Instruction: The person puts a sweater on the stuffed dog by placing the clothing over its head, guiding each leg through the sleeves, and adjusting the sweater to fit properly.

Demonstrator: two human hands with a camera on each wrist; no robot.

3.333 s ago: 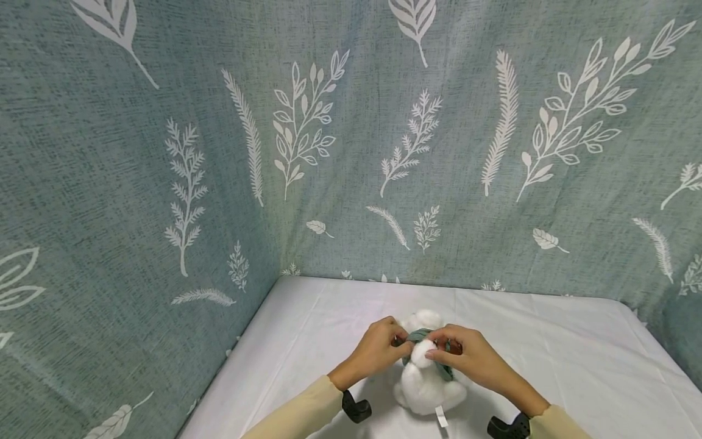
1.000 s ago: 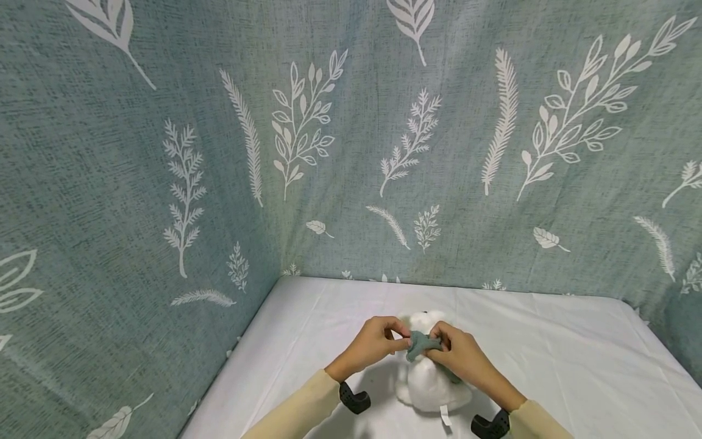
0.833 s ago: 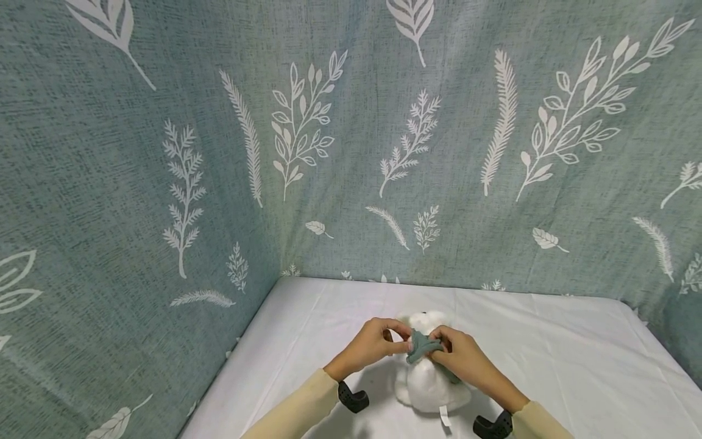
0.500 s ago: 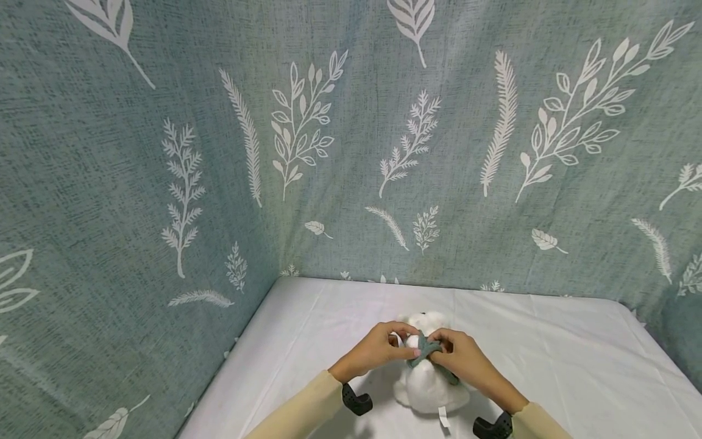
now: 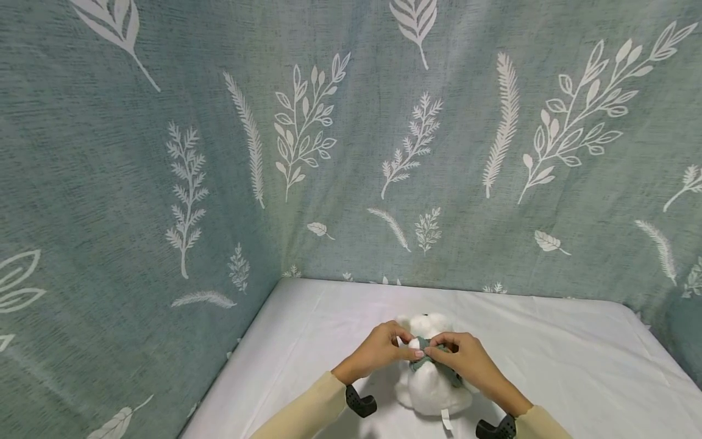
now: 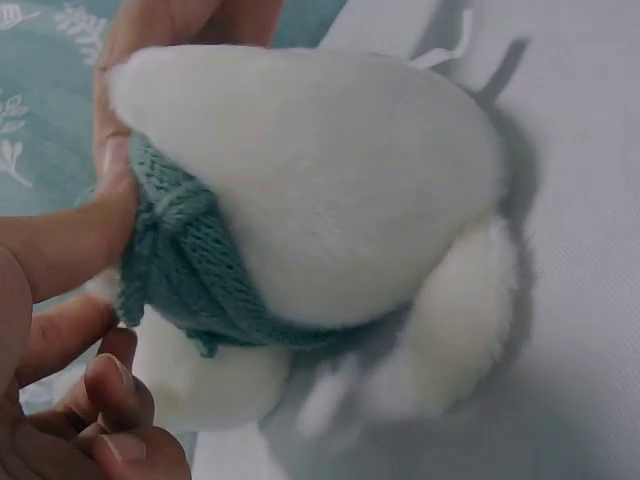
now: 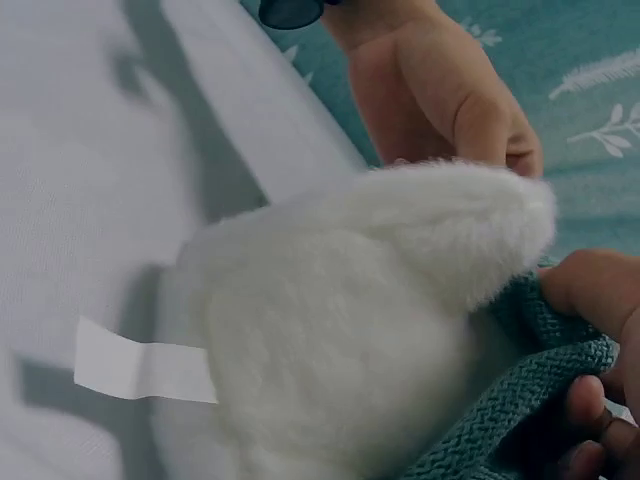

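Observation:
A white plush toy (image 5: 430,390) sits on the white-covered table, with a green knitted scarf (image 6: 230,280) around its upper body. My left hand (image 5: 381,346) is at the toy's left side, its thumb and index finger pinching the scarf beside a small white limb. From the other side, my right hand (image 5: 466,356) pinches the scarf between thumb and fingertips. Both thumbs nearly meet at the toy's middle. In the right wrist view, the plush limb partly hides my left hand (image 7: 440,100). A knot-like crossing of the knit shows in the left wrist view.
A white fabric tag (image 7: 145,368) sticks out at the toy's base. White cloth (image 5: 548,353) covers the table. Green leaf-patterned curtains (image 5: 351,152) stand along the back and left edges. Black wrist devices (image 5: 361,402) are strapped below both hands.
Both hands work at the scarf throughout. A scarf end stretched flat between them a second ago is now drawn in closer. The left hand has moved slightly right, toward the right hand.

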